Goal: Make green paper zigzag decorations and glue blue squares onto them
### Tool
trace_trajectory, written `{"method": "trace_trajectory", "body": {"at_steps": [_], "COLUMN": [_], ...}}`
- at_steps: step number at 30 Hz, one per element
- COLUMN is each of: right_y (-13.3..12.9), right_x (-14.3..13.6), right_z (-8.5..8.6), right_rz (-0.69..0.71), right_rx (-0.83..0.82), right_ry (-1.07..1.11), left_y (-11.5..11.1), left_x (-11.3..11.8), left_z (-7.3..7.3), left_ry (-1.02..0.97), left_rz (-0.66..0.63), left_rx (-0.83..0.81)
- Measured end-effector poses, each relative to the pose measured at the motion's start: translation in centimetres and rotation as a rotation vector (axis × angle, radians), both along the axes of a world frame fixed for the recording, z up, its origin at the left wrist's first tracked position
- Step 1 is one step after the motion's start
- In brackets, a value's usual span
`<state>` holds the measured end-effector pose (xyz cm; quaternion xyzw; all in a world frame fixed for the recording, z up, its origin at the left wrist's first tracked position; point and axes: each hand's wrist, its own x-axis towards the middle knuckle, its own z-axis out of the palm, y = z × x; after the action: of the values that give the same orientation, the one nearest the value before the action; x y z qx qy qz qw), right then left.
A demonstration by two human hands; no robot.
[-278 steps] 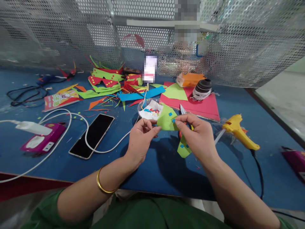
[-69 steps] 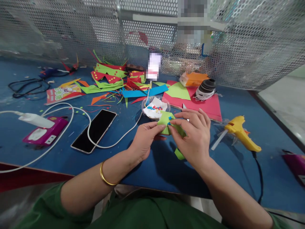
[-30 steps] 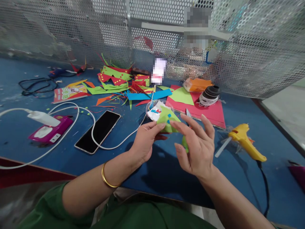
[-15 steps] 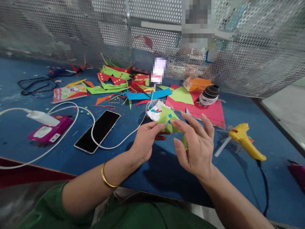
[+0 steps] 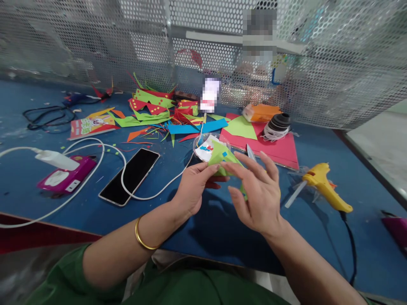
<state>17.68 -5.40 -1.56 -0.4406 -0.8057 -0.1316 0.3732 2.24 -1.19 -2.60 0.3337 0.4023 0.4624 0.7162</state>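
Observation:
A piece of green paper with small blue squares on it is pinched between the thumb and fingers of my left hand. My right hand has its fingers spread, and its index fingertip touches the paper near a blue square. Part of the green paper runs down behind the right hand. Just beyond the paper stands a round clear container with a white sheet bearing small red and blue pieces. A pale pointed blade shows behind the right hand; its handle is hidden.
A yellow glue gun lies at the right, its cord running to the front edge. At the left are a black phone and a purple power strip with a white cable. Cut paper masks, red sheets and a thread spool lie behind.
My right index finger has shifted slightly left over the green paper, covering the lower blue square more. The left hand keeps its pinch. The view has moved a little.

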Motion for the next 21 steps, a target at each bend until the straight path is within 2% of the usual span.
{"method": "trace_trajectory", "body": {"at_steps": [3,6,9,11,21], "right_y": [0.5,1.1,1.5,1.5,1.0], "right_x": [0.6,1.1,1.2,1.0,0.5], "right_z": [0.2,0.0,-0.3,-0.4,-0.5], "right_rz": [-0.168,-0.263,-0.228,-0.219,-0.182], "right_rx": [0.023,-0.133,-0.337,-0.396,-0.434], "right_ry": [0.155,0.315,0.461,0.510,0.513], "left_y": [0.1,0.2,0.1,0.2,0.3], "left_x": [0.1,0.2,0.3,0.3,0.5], "left_z": [0.0,0.0,-0.3,-0.5,-1.2], "left_ry": [0.007,0.006,0.035,0.061,0.118], "left_rz": [0.011,-0.001,-0.028,-0.025,0.019], "left_rx": [-0.037,-0.073,-0.048,-0.012,0.062]}}
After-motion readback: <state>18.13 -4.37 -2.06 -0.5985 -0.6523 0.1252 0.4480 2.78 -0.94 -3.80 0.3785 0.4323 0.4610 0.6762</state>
